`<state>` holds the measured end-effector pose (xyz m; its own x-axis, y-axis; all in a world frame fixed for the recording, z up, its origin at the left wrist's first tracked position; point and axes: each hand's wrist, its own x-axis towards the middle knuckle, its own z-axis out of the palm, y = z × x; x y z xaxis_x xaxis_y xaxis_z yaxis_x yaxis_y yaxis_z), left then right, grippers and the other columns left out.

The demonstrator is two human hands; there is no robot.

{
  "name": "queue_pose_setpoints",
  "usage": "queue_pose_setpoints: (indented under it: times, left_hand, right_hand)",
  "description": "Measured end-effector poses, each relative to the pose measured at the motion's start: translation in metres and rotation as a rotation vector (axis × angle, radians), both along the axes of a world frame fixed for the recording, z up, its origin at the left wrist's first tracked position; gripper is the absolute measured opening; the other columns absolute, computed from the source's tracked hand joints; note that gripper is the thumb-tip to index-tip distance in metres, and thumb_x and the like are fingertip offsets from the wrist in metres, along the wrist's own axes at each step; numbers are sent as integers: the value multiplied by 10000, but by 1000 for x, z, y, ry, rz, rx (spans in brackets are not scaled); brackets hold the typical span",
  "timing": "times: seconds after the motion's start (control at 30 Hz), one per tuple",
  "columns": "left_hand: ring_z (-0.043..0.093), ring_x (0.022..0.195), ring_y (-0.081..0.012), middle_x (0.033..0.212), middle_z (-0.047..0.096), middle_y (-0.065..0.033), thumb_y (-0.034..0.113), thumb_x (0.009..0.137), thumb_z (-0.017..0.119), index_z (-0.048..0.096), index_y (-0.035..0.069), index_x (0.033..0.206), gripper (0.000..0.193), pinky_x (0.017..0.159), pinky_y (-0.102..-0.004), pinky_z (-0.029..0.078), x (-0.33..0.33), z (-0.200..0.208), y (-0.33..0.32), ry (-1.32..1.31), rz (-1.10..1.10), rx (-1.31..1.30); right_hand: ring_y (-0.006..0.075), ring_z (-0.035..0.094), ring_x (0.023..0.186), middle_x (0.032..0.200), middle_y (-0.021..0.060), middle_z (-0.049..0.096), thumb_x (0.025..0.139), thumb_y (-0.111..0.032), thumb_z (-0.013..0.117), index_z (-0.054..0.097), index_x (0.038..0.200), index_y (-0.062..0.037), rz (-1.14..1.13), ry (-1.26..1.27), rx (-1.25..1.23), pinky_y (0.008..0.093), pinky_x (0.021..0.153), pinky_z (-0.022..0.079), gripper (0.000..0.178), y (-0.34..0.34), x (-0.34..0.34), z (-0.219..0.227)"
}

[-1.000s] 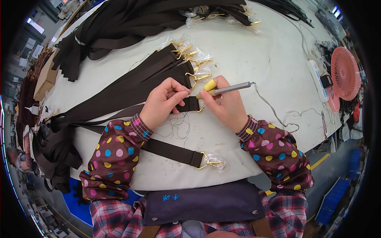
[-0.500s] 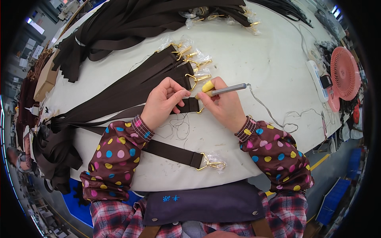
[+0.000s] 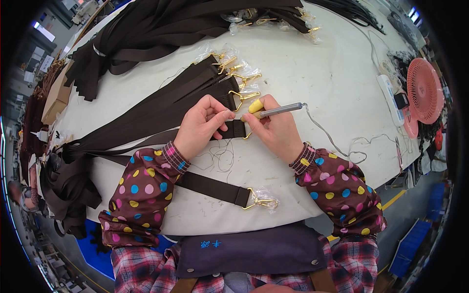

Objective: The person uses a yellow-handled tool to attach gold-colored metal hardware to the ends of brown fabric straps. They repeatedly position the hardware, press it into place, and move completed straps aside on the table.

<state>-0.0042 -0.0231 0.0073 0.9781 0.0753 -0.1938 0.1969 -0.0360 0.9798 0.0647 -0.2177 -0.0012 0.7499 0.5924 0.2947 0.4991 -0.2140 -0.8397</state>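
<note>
Your right hand (image 3: 277,131) grips a slim, cylindrical corded pen tool (image 3: 284,109); your left hand (image 3: 199,128) curls narrowly over flat dark-brown webbing strap (image 3: 238,129), its hold unclear

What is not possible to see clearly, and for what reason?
In the head view:
Corded pen-shaped tool's tip: too small, beside right hand.
Anything pinched by left hand: too small.
Strap at the hands: partly covered by left hand.
Its gold fitting: mostly behind right hand.
Upper strap bundle: cut off by top edge.

Matt cloth strap (image 3: 238,129), metal clasps (image 3: 263,200)
</note>
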Motion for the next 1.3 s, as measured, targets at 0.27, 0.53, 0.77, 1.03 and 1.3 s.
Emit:
queue_pose_setpoints:
  times: [0.27, 0.53, 0.77, 1.03, 1.3]
  left_hand:
    - [581, 741, -52, 908, 653, -23, 165, 955, 607, 524, 55, 964, 138, 597, -196, 503, -1, 4, 1, 45, -73, 14]
    - [634, 777, -216, 937, 623, -53, 158, 845, 699, 618, 96, 1000, 185, 696, -340, 508, -17, 63, 16, -95, -621, 844]
    - [597, 815, -231, 950, 543, -67, 83, 831, 699, 630, 79, 961, 148, 713, -327, 490, 16, 32, 12, -300, -556, 836]
    - [566, 826, -188, 942, 529, -47, 75, 841, 693, 625, 74, 933, 115, 736, -298, 476, 27, 25, 18, -260, -689, 801]
    - [583, 881, -219, 952, 536, -52, 92, 866, 670, 619, 65, 945, 98, 778, -315, 480, 25, 28, 17, -224, -687, 742]
  right_hand:
    - [67, 522, 625, 737, 37, 575, 906, -155, 680, 509, 923, -6, 1, -20, 6, 219, 541, 438, 227, 1, 0, -1]
    - [76, 527, 669, 738, 38, 585, 896, -117, 648, 509, 892, -13, 34, 43, 104, 245, 583, 433, 174, -5, -7, 7]
    - [65, 533, 699, 774, 33, 596, 909, -114, 634, 498, 908, -19, 83, 194, 86, 239, 600, 444, 166, -7, -9, 10]
    - [60, 555, 724, 795, 31, 597, 915, -110, 630, 495, 916, -21, 97, 203, 39, 231, 610, 463, 161, -7, -7, 5]
    - [65, 558, 718, 797, 34, 590, 910, -105, 632, 495, 915, -19, 101, 189, 25, 235, 606, 465, 162, -6, -7, 5]
